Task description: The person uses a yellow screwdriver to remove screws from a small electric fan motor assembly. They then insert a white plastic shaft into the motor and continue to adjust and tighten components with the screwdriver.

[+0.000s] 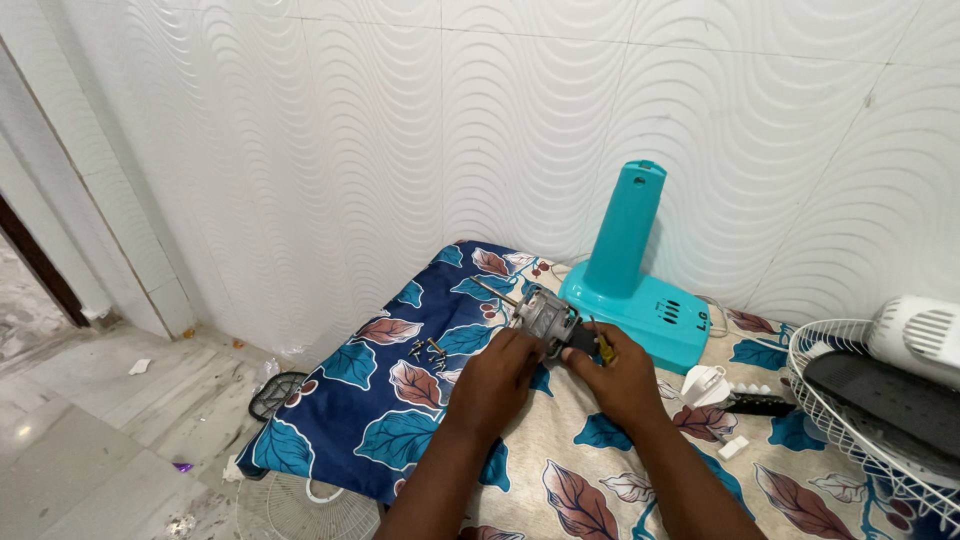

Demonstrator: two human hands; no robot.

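Seemingly mid-disassembly: left hand (497, 378) gripped motor (546, 314) above leaf-print surface (400, 420); right hand (612, 372) pinched screwdriver (604, 347) at its rear. Next: steady motor, seat tip squarely. Screws (428, 350) nearby.

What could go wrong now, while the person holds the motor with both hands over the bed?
1. The loose screws lie on the sheet near its edge; a bump may roll them to the floor.
2. The left hand and right hand hold the motor in the air; it might slip and bend its shaft.
3. The small white parts could get lost on the patterned fabric.
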